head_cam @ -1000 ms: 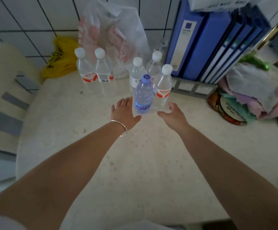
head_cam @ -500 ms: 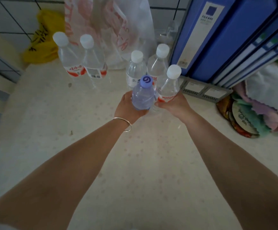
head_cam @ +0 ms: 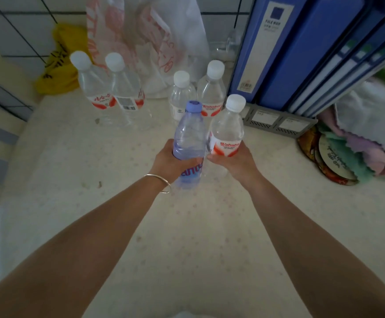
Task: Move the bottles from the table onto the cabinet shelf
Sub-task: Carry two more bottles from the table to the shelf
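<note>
Bottles fill both hands above the speckled cream counter (head_cam: 198,249): the left hand (head_cam: 167,160) wraps its grip around a blue-capped bottle (head_cam: 188,143), hiding part of its label, while the right hand (head_cam: 235,160) closes on a white-capped bottle (head_cam: 227,131). Four more bottles (head_cam: 182,97) stand behind near blue binders (head_cam: 290,53), by a tiled wall.

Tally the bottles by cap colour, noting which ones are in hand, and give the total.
White caps: 5, one in the right hand, four standing on the table at and.
Blue cap: 1, in the left hand.
Total: 6 bottles.
</note>
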